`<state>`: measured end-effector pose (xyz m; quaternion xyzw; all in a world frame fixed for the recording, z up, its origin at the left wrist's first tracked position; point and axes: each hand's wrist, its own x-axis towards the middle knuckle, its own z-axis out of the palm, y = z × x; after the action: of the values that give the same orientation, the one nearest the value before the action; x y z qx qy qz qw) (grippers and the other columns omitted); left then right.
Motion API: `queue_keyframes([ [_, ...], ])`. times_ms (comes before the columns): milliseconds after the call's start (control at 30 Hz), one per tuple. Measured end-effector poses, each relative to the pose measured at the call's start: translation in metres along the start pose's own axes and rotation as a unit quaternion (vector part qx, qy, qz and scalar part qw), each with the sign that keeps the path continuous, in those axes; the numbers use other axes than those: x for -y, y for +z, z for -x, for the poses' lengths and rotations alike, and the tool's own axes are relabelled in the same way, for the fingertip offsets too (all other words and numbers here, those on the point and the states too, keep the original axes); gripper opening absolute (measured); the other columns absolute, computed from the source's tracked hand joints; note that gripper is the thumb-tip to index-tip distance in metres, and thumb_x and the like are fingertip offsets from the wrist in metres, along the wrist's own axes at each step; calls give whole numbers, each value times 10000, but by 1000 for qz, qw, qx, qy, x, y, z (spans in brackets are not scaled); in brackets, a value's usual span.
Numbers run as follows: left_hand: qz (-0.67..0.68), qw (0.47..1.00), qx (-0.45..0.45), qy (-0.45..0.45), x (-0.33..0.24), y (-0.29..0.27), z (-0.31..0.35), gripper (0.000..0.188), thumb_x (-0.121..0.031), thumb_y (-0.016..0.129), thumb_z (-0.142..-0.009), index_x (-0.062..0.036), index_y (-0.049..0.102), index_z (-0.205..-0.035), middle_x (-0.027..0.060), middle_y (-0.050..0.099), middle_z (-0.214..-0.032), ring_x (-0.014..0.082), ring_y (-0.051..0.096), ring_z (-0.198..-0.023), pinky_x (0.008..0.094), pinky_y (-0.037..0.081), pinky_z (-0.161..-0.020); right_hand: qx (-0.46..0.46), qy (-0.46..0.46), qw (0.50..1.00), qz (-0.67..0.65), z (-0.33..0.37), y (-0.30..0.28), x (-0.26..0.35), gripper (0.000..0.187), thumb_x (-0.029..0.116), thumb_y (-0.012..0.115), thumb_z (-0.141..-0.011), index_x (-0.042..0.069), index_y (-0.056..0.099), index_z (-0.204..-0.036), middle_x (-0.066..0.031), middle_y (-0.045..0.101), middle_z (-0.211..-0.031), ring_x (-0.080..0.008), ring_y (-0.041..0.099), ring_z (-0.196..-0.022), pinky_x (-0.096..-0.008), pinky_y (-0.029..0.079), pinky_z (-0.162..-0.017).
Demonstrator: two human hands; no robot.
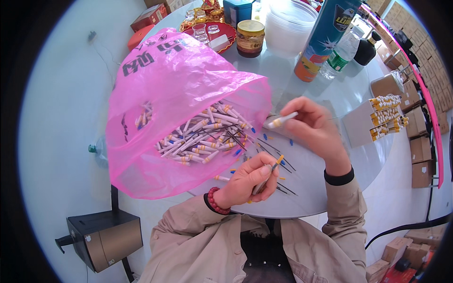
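Observation:
My right hand (315, 126) is raised over the table, pinching a short white tube with a yellow band (282, 120) between thumb and fingers; motion blurs it a little. Lower and to its left, my left hand (257, 181) is closed around a thin stick with a yellow-orange tip (279, 160); its lower part is hidden in the fingers. Beside both hands lies a pink plastic bag (174, 80), its mouth facing them. A heap of white tubes with yellow bands (200, 134) fills that mouth. Thin dark rods (278, 151) and small blue and yellow pieces lie scattered near my left hand.
A pale box (357, 126) at the right bears rows of yellow-and-white tubes (386, 115). Toward the back stand a spray can (325, 40), a plastic bottle (339, 56), a lidded jar (250, 40), stacked clear tubs (289, 28) and a red tray (225, 34). Cartons line the right side.

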<state>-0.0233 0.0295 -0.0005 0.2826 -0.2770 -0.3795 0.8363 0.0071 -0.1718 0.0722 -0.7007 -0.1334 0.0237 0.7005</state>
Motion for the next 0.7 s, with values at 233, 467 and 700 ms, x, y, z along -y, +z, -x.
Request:
queue_keyframes([
  [233,14,997,-53,-46,-1,1,-6,188,-234,322,-1033,-107,460,-1047,67,486,-567,75,319,-379,221,286,-374,0,8,995,-97,29,-22,2,163,90,597,-927,11,565,-1066,-69,637,-999,-102,597,-934,-235,480,-814],
  [467,7,994,-82,-70,0,4,-11,194,-243,321,-1033,-101,453,-1032,74,491,-573,78,316,-373,219,287,-369,9,-91,994,-61,32,-16,-1,203,60,558,-946,-8,537,-1136,-77,633,-1011,-110,598,-939,-247,483,-831],
  [700,8,995,-79,-60,0,6,-12,204,-256,323,-1035,-94,447,-1031,75,492,-576,76,315,-371,212,284,-365,25,-84,995,-47,34,-9,-4,225,60,565,-943,-15,534,-1153,-70,627,-1011,-88,592,-919,-230,488,-809],
])
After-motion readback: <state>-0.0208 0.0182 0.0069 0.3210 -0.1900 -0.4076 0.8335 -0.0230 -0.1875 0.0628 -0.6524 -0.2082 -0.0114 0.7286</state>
